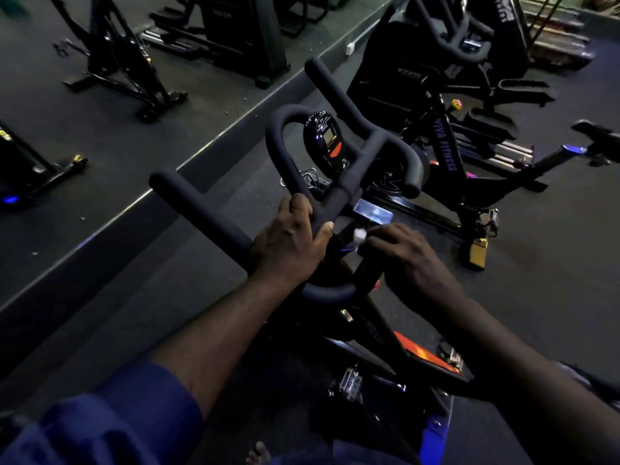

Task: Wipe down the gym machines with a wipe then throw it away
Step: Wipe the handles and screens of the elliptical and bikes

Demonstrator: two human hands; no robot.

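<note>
The black foam-padded handlebar (201,211) is gripped at its centre by the left hand (288,243). Just right of that, a small crumpled white wipe (360,235) is pinched by the right hand (412,260). Wiping seems underway; other machines and disposal remain.

Both arms extended; left hand (288,243) grips the handlebar (201,209), right hand (409,260) fingers (380,237) pinch wipe (360,234).

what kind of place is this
Most likely a gym's indoor cycling area: the left hand grips a spin bike's foam handlebars with a console, a second spin bike marked VIVA FITNESS stands beside it, and the right hand holds a wipe.
</note>
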